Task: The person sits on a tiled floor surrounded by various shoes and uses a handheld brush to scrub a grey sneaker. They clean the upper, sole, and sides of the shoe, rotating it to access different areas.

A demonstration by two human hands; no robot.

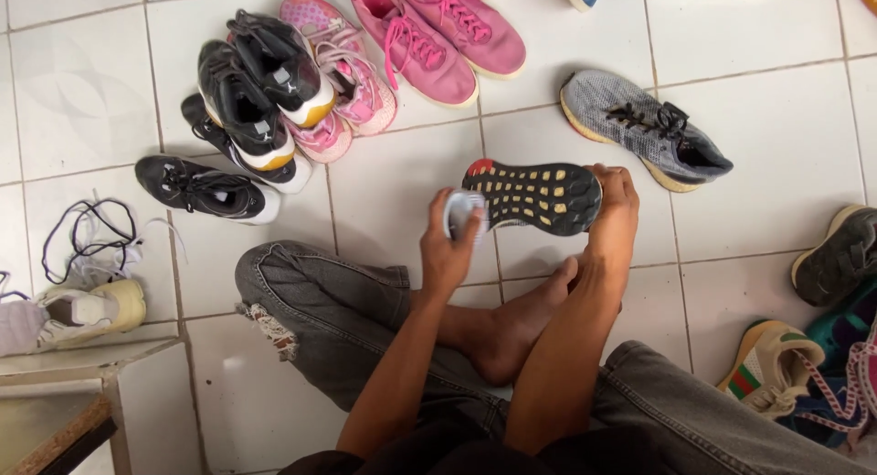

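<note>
On white tiled floor (411, 192), scattered shoes (274, 91)

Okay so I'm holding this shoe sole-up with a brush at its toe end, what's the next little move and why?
Probably draw the small white brush in your left hand along the black sole toward the heel. The brush sits at the red-tipped toe end, your right hand steadies the heel end, and the rows of yellow studs between them lie ahead of it.

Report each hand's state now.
Left hand: shut on small white brush.
Right hand: shut on black shoe with yellow-dotted sole.
</note>
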